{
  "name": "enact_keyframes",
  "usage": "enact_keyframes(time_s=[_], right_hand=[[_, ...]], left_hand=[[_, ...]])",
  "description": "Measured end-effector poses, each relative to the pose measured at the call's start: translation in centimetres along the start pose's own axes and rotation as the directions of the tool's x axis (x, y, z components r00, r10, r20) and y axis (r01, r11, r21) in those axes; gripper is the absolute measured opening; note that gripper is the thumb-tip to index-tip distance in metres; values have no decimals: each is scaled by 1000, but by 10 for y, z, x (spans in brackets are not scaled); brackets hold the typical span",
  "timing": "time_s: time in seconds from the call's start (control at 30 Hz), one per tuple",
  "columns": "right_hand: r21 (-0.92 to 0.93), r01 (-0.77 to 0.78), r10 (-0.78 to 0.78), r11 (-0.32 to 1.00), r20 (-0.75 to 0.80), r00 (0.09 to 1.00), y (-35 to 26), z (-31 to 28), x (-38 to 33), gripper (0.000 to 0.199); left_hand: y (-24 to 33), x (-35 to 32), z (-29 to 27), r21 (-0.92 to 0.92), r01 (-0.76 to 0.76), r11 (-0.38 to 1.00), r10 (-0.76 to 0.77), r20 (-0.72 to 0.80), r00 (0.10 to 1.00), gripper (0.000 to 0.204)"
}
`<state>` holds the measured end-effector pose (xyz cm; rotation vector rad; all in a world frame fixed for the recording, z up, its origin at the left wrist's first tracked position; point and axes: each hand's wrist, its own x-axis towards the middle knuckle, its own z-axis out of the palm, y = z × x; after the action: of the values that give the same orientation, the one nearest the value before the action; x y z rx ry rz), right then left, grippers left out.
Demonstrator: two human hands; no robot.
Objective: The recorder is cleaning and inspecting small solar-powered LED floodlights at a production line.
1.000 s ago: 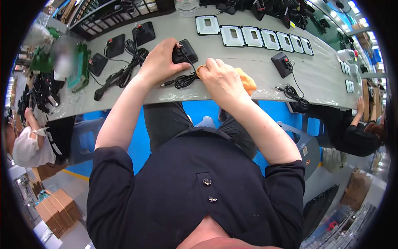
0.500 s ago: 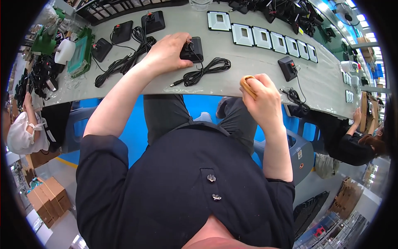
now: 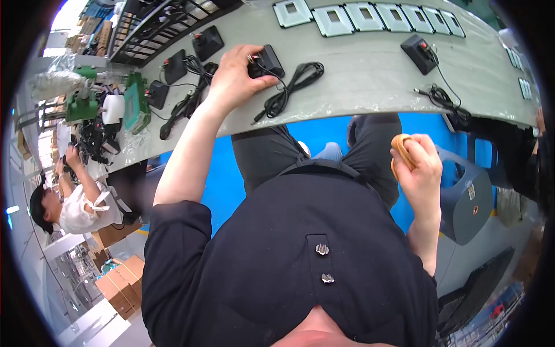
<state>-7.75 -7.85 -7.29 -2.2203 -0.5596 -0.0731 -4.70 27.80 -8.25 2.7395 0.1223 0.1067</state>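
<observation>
On the bench, my left hand (image 3: pixel 238 80) is closed about a small black box (image 3: pixel 270 61), fingers along its far left side and thumb at its near edge. A black cord runs from this box to a coiled cable with a plug (image 3: pixel 281 99), lying just in front. My right hand (image 3: pixel 421 168) is held off the bench, in front of its near edge, closed on a looped bundle of tan rubber bands (image 3: pixel 400 141). Another black box (image 3: pixel 421 55) with a red-and-metal fitting stands to the right, its coiled cable (image 3: pixel 448 105) by the edge.
Several pale square frames (image 3: pixel 365 17) line the far side of the bench. More black boxes (image 3: pixel 207 43) with cables lie left, near a green fixture (image 3: pixel 137 104) and a black rack (image 3: pixel 153 29). A person (image 3: pixel 81 202) works at the left. A grey stool (image 3: pixel 467 196) stands right.
The whole view has turned, so the bench sits higher and tilted. My right hand has drawn back from the bench edge with the rubber bands. My left hand stays at the black box.
</observation>
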Motion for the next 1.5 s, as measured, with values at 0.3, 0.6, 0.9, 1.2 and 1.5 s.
enact_keyframes(time_s=[0.3,0.6,0.9,1.2,1.5], right_hand=[[32,-4,4,999,3,1000,-1,-4,-16,15],[67,-74,80,995,-94,992,14,-23,-27,17],[116,-7,24,993,-146,989,22,-32,-17,18],[127,-124,147,984,-193,970,33,-55,-59,18],[724,-19,381,690,-341,860,10,-111,-36,16]], left_hand=[[-24,57,-24,286,-56,957,78,-66,995,82],[-56,52,-68,461,15,887,76,-178,981,74],[200,75,50,15,-603,798,602,41,797,76],[270,102,123,-117,-183,976,199,153,968,58],[219,40,56,-989,40,-145,252,3,968,17]])
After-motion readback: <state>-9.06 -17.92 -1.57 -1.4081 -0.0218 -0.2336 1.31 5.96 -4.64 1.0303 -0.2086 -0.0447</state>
